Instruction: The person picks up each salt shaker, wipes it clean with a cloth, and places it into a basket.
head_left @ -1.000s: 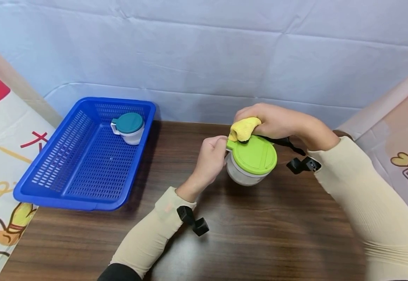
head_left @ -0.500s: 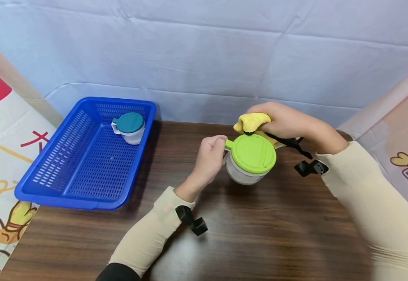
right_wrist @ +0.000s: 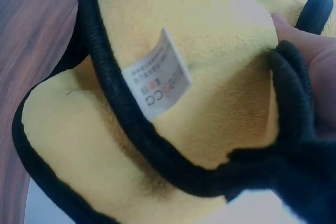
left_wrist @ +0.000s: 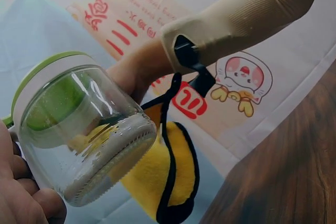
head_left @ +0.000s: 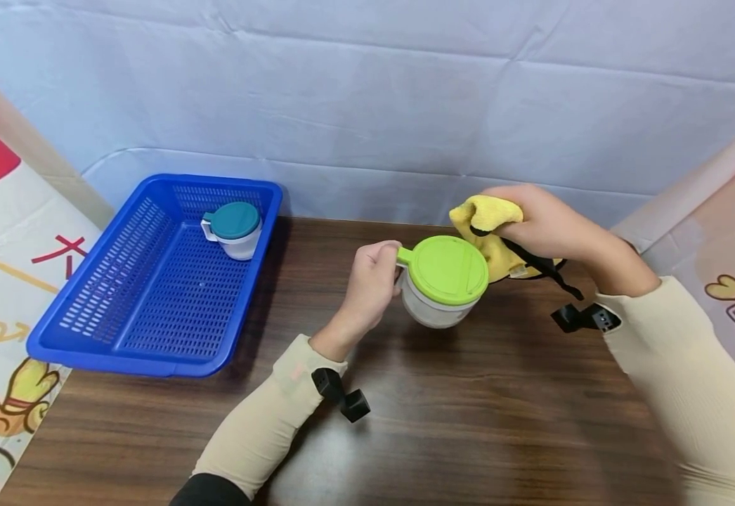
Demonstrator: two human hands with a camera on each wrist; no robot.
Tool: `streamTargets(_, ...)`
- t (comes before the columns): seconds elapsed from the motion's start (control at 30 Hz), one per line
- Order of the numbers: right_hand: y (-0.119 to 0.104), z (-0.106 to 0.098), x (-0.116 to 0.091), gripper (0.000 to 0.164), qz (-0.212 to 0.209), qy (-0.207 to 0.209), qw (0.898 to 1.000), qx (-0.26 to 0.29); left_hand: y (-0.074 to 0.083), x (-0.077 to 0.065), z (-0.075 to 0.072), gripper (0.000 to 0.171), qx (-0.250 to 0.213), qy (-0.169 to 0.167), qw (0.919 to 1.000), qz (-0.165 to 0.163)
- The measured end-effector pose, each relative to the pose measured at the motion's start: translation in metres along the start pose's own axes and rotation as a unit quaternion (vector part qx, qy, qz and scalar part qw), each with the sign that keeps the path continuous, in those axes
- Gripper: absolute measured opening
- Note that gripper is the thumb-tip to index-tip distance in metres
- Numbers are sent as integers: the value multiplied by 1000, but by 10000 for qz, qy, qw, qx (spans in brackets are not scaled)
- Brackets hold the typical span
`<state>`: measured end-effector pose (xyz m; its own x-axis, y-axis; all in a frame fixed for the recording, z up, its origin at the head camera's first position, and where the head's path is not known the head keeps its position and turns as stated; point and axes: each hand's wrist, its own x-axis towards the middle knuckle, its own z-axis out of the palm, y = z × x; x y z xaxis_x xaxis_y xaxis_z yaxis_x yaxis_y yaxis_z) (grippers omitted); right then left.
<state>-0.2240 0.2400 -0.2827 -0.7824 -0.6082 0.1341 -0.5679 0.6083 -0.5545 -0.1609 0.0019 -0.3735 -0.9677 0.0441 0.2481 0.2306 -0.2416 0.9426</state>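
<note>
My left hand (head_left: 370,284) grips the handle of a glass jar (head_left: 433,306) with a bright green lid (head_left: 448,270), held above the table. In the left wrist view the clear jar (left_wrist: 86,129) is tilted, with a whitish substance along its bottom. Bunched in my right hand (head_left: 541,221) is a yellow cloth (head_left: 484,214) with black edging, just right of and behind the lid. The right wrist view shows the cloth's folds and a white label (right_wrist: 157,77) on it. Most of my right fingers are hidden by the cloth.
A blue perforated basket (head_left: 152,365) stands on the left of the brown wooden table (head_left: 469,429). Inside its back right corner sits a similar jar with a teal lid (head_left: 235,221). A pale cloth backdrop (head_left: 367,105) hangs behind the table, with printed sheets at both sides.
My right hand has drawn the yellow cloth to the right, away from the lid's handle end. The jar, still in my left hand, has shifted slightly left.
</note>
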Motion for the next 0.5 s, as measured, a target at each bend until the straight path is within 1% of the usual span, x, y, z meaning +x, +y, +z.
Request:
streamTargets(0.2,-1,1,-10,30,-8,246,9997,40,-1,1,-2,30,-60,73,9999,-132)
streamTargets(0.5,-4,0,-24,35,-21,486,9987,128,0,4,-6,33,-122,166,9997,-119)
